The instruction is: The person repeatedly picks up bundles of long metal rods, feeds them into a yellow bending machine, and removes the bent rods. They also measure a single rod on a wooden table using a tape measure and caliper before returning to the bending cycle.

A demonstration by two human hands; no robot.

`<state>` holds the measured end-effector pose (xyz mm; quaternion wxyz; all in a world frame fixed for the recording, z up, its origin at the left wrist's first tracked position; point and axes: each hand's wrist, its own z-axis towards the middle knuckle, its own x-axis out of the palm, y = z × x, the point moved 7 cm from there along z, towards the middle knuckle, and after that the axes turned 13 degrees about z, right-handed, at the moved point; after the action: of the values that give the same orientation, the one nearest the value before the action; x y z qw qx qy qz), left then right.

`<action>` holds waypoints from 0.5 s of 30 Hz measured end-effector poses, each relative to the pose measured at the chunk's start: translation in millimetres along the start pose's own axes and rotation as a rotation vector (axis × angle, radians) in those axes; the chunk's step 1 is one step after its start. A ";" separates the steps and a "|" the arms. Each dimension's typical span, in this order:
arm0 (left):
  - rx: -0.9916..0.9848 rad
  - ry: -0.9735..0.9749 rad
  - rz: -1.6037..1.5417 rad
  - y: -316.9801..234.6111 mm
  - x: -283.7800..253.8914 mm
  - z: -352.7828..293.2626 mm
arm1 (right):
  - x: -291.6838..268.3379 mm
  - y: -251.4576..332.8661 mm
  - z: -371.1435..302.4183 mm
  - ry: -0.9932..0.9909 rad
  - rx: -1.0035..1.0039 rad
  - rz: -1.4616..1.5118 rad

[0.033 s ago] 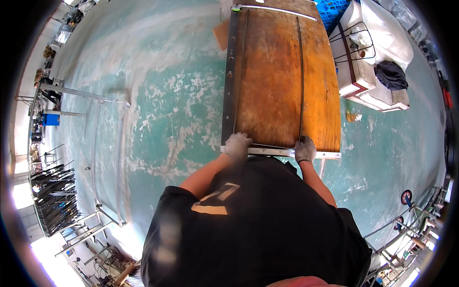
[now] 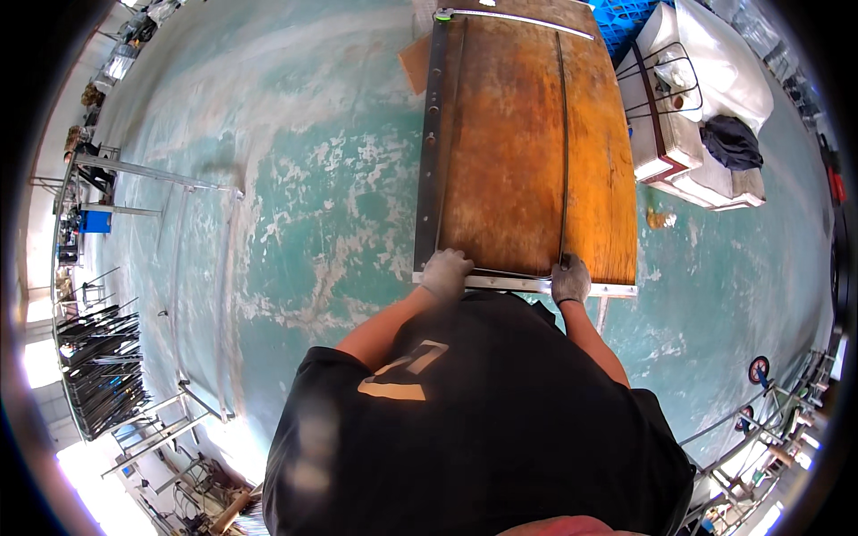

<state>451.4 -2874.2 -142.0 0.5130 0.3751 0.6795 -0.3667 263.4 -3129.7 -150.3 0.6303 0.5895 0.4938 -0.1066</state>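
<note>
A long, thin dark metal rod frame (image 2: 564, 152) lies on the worn brown wooden tabletop (image 2: 509, 134), its two long sides running away from me. My left hand (image 2: 445, 273), in a pale work glove, is closed at the frame's near left corner. At the near right corner my right hand (image 2: 570, 280), also gloved, has its fingers curled around the rod. Between the hands the frame's short near side runs just inside a pale metal strip (image 2: 612, 290) on the table's front edge. My fingertips are partly hidden.
A dark metal bar with holes (image 2: 429, 134) edges the table's left side. Across the far end lies a tape measure (image 2: 527, 21). White bundles (image 2: 724, 71) and a blue crate (image 2: 617, 22) stand at the right. Metal racks (image 2: 103, 375) holding dark rods are at far left.
</note>
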 end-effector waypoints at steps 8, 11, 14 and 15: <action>-0.058 0.309 -0.130 14.8 14.0 11.9 | 3.9 -6.8 -1.6 -0.010 -0.012 -0.027; -0.024 0.272 -0.148 12.9 6.7 7.5 | 4.0 -3.8 -3.4 -0.017 0.031 -0.010; -0.014 0.284 -0.139 12.9 1.9 7.0 | 5.5 -6.8 -4.8 -0.018 0.080 0.008; -0.007 0.272 -0.139 12.9 1.6 7.7 | 5.6 -8.6 -4.6 -0.021 0.091 0.014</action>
<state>465.8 -2875.0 -146.6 0.3908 0.3714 0.7685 -0.3447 257.6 -3125.7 -159.2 0.6088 0.6196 0.4779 -0.1306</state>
